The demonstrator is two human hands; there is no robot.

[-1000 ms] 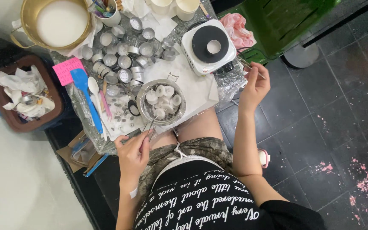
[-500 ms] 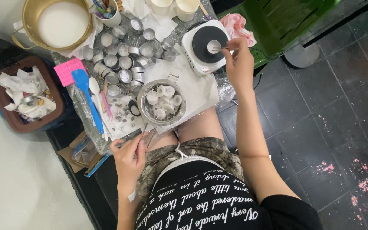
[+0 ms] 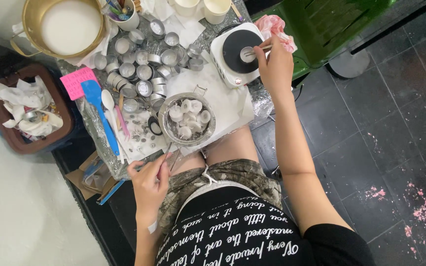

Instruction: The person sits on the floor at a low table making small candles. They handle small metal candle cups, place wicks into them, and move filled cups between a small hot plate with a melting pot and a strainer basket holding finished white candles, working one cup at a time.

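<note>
Two hands: both at work over the crowded counter (image 3: 232,106), as I watch from the head camera.
Right hand: the right hand (image 3: 273,66) has travelled from the counter's near edge a second ago up to the small white hotplate (image 3: 237,53), and is closed on thin metal tweezers (image 3: 257,49).
Tweezer tips: they now sit at the little metal cup (image 3: 246,53) standing in the middle of the dark burner plate; I cannot tell whether they grip its rim or only touch it.
Left hand: the left hand (image 3: 149,180) has barely shifted, pinched around a second thin pair of tongs (image 3: 167,156) whose ends lie just by the near rim of the steel bowl (image 3: 166,125).
Bowl: it holds a heap of white wax tealights (image 3: 188,117) and has stayed put.
Around it: a cluster of empty metal cups (image 3: 141,69), a blue spatula (image 3: 99,113), a pink note (image 3: 77,81) and a brass pot of white wax (image 3: 70,24) at the far corner.
Reading: the work has moved from the bowl to the cup on the burner, by my judgement.
</note>
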